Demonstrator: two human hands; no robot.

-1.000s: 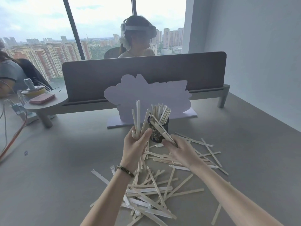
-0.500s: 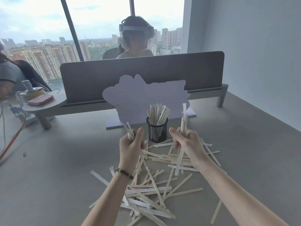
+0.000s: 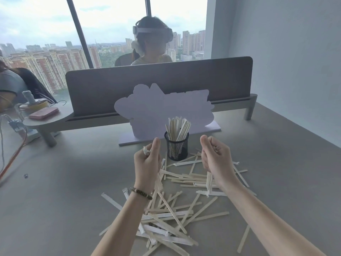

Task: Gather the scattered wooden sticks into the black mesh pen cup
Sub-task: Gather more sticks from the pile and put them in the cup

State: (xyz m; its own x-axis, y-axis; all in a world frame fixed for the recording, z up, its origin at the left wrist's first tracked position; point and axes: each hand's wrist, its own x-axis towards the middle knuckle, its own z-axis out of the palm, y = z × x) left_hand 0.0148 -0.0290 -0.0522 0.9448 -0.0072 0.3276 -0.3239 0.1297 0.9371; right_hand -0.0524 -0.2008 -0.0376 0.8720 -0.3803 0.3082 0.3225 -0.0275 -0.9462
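Sticks (image 3: 177,217): light, stiff, slippery; grip mid-length. Left hand (image 3: 147,161) and right hand (image 3: 215,156) each clamp sticks beside cup (image 3: 176,147).

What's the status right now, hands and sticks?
Left hand and right hand each closed on sticks. Black mesh cup upright, partly filled. Loose pile left on table. Nothing blocking the cup.

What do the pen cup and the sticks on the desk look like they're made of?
Pen cup: seemingly black metal mesh, matte; a fine see-through grid shows the sticks inside. Sticks: pale flat strips, probably unfinished wood; some look paper-wrapped, whiter with crimped ends.
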